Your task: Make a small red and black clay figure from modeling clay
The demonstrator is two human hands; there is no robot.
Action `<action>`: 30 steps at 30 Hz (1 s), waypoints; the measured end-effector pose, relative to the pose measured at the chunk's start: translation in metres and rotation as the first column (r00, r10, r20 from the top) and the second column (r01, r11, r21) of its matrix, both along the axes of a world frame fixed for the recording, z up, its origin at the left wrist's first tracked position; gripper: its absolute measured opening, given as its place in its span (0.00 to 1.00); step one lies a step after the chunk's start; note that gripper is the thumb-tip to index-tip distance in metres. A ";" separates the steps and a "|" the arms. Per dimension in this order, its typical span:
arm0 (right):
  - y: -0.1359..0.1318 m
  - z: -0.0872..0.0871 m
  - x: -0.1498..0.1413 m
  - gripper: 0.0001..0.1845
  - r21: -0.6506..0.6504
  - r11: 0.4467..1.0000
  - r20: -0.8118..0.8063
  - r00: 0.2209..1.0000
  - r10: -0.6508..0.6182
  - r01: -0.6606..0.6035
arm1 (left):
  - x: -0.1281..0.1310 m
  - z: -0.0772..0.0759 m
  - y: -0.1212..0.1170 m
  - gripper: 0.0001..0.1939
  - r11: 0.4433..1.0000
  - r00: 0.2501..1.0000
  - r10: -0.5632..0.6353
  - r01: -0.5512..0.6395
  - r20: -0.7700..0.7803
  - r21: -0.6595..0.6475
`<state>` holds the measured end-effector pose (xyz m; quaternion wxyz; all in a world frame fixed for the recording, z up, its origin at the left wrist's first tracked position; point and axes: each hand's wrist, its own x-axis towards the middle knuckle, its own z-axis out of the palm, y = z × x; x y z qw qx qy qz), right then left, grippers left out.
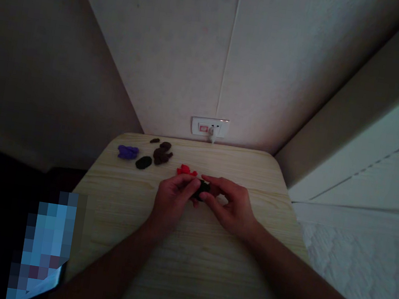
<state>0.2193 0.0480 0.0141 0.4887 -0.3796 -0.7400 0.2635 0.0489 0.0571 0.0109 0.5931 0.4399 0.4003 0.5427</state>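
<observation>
Between my two hands is a small dark green, nearly black lump [202, 190] that looks like modelling clay. My left hand [176, 197] pinches it from the left with thumb and fingers. From the right, my right hand [229, 203] grips the same lump with its thumb and fingertips. Just beyond my left fingers lies a red clay piece [186, 170], partly hidden by them. Farther left on the table are a flat dark green oval [143, 162], several brown clay pieces [161, 156] and a purple lump [127, 152].
The light wooden table [173, 275] stands against a wall, where a socket with a white plug [212, 131] sits just above its back edge. At the lower left a lit, blurred-out screen [49, 237] overlaps the table's side. Pale quilted bedding [349, 272] lies to the right.
</observation>
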 end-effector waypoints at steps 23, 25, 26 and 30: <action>0.001 -0.002 -0.001 0.19 -0.004 1.000 -0.036 0.999 -0.012 0.012 | 0.000 0.000 -0.001 0.12 1.000 1.000 -0.003 0.002 -0.003 -0.029; 0.001 0.000 -0.001 0.17 0.023 1.000 -0.002 1.000 -0.006 0.006 | 0.000 0.000 -0.001 0.11 0.999 1.000 -0.007 0.008 0.015 -0.035; 0.001 0.001 -0.001 0.16 0.034 0.999 0.013 1.000 -0.003 0.003 | 0.000 0.000 -0.001 0.11 0.999 1.000 -0.011 0.012 0.023 -0.037; 0.001 0.003 -0.001 0.13 0.000 1.000 0.010 1.000 0.000 0.000 | 0.000 0.001 -0.002 0.10 0.999 0.999 -0.026 0.027 0.024 -0.043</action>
